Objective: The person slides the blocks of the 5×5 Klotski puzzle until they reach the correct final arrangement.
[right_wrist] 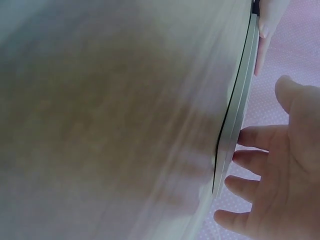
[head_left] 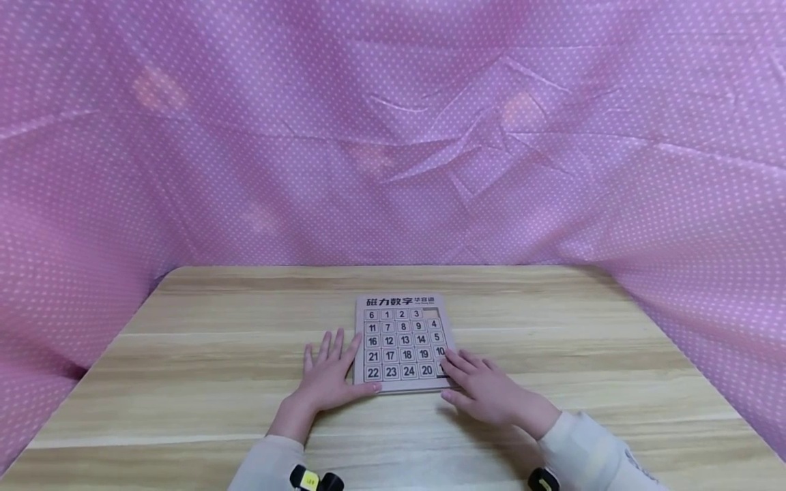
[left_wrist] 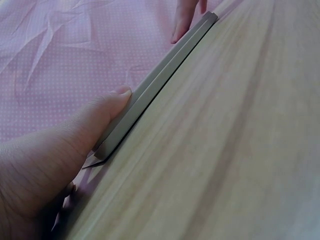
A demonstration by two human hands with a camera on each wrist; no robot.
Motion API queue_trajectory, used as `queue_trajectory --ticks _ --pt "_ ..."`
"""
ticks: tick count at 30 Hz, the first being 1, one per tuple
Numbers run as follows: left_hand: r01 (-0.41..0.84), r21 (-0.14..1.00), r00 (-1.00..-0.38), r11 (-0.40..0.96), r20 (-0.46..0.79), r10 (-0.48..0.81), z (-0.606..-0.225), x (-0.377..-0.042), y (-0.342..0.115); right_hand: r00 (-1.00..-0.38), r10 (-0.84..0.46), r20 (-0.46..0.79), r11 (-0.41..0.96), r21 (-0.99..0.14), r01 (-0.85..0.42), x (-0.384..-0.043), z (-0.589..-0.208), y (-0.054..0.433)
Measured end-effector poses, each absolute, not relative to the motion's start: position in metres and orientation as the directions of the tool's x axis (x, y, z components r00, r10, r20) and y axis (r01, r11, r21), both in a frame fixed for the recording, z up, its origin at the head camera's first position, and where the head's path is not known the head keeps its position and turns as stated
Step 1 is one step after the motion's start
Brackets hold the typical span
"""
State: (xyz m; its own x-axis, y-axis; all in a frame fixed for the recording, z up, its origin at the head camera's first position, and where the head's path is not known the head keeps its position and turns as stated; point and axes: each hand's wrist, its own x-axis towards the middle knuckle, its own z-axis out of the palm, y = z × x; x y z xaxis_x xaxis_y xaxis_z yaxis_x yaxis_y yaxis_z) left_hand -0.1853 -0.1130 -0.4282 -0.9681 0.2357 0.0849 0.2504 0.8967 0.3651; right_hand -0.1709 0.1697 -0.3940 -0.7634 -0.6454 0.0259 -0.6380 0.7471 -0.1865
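A light number sliding puzzle (head_left: 402, 387) lies flat on the table, its numbered tiles set in a square frame under a line of dark Chinese characters. In the head view the top right slot, beside tile 3 (head_left: 417, 314), shows bare board. My left hand (head_left: 331, 378) is spread at the puzzle's left side, thumb resting on its lower left corner. At the lower right, my right hand (head_left: 488, 392) touches the right column with extended fingertips, near tile 10 (head_left: 440, 351). Those fingers mostly cover the tile below. Both wrist views show the puzzle's thin edge from the side.
The wood-grain table (head_left: 233, 320) stretches out on both sides of the puzzle. A pink dotted cloth (head_left: 393, 170) hangs behind it and along the left and right sides. Dark wrist devices (head_left: 310, 479) sit at both sleeves.
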Motion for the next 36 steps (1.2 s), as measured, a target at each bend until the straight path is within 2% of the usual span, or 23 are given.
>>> queue_trajectory --ticks 20,26,31,36 --pt "0.254 0.353 -0.967 0.901 0.08 0.242 -0.43 -0.189 -0.115 -0.818 -0.576 -0.002 0.799 -0.216 -0.562 -0.19 -0.395 0.16" --pt "0.252 0.352 -0.968 0.902 0.072 0.242 -0.43 -0.19 -0.116 -0.814 -0.581 -0.001 0.794 -0.221 -0.567 -0.193 -0.395 0.159" --pt "0.254 0.353 -0.967 0.901 0.076 0.243 -0.429 -0.19 -0.117 -0.815 -0.58 -0.007 0.802 -0.183 -0.569 -0.191 -0.394 0.152" --pt "0.255 0.356 -0.967 0.899 0.082 0.242 -0.43 -0.191 -0.118 -0.77 -0.637 -0.023 0.758 -0.197 -0.621 -0.184 -0.388 0.131"
